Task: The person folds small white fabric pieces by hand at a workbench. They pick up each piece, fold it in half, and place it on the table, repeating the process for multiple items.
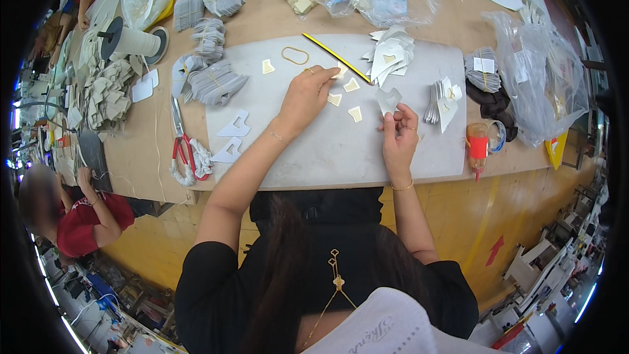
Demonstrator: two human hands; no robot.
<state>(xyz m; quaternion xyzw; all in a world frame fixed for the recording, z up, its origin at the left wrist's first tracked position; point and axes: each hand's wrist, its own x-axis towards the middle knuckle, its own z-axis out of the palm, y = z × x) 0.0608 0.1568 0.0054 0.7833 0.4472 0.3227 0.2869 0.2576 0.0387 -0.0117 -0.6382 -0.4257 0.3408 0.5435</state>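
Observation:
My left hand (308,97) reaches over the middle of a pale work mat (295,151). Its fingertips close on a small cream piece (341,70), partly hidden by the fingers. Between the thumb and fingers of my right hand (400,139) is a flat grey-white cut-out piece (388,99) with a notch in it, held just above the mat. Three similar small cream pieces lie between my hands, one of them a cream piece with a darker edge (352,84). Another cream piece (267,66) rests farther left, near a loose rubber band (295,56).
A yellow-and-black pencil (335,58) lies beside a fanned white stack (391,52). Red-handled scissors (183,147), grey bundles (218,83) and white cut-outs (234,124) are at left. A red-banded bottle (477,146) and plastic bag (540,85) stand right. A co-worker (82,223) sits left.

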